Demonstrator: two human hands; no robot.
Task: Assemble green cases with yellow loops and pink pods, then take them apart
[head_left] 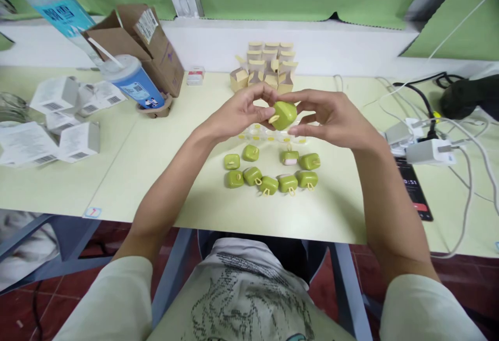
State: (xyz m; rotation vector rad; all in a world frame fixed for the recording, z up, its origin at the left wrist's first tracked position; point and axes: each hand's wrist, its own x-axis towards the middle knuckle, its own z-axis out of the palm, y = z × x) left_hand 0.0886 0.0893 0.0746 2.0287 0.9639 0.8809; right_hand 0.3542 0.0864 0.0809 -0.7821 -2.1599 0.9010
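A small glossy green case (286,115) with a pale yellow loop is held up over the table. My left hand (249,109) pinches it from the left, near the loop. From the other side, my right hand (325,115) curves its fingers around the case, fingertips at its top and right edge. Below lie several similar green cases (268,185) in a loose U shape, most with loops showing. One green case (289,158) shows a pale pinkish lower part. Partly hidden behind my hands is a clear plastic tray (259,133) with yellow spots.
Several open cardboard boxes (268,65) stand at the back. White boxes (54,117), a blue cup (136,83), a brown carton (156,50) and a tilted bottle (62,11) are on the left. On the right lie chargers (431,151), cables and a phone (415,190).
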